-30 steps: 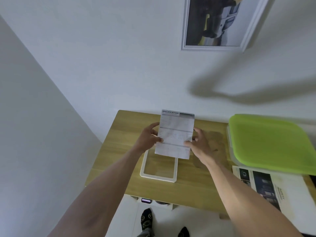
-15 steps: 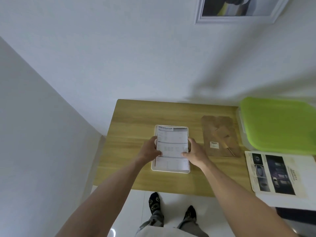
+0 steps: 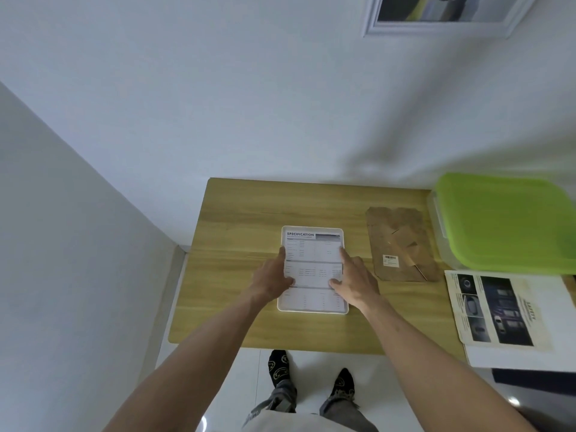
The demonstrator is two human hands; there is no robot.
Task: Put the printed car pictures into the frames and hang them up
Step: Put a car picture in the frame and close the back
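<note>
A white picture frame (image 3: 312, 311) lies flat in the middle of the wooden table (image 3: 237, 219). A printed sheet headed SPECIFICATION (image 3: 311, 254) lies inside it. My left hand (image 3: 274, 277) rests at the sheet's left edge with its thumb on the paper. My right hand (image 3: 355, 279) presses the right edge with straight fingers. The frame's brown backing board (image 3: 402, 244) lies to the right on the table. A framed car picture (image 3: 442, 14) hangs on the wall at the top right.
A clear box with a green lid (image 3: 508, 222) stands at the table's right end. Printed car brochure pages (image 3: 498, 310) lie in front of it at the right edge. Walls close in behind and to the left. My feet (image 3: 311, 375) stand on white floor.
Both hands lowered the sheet from above the table into the frame and now press it flat. The view tilted down, so the backing board shows fully.
</note>
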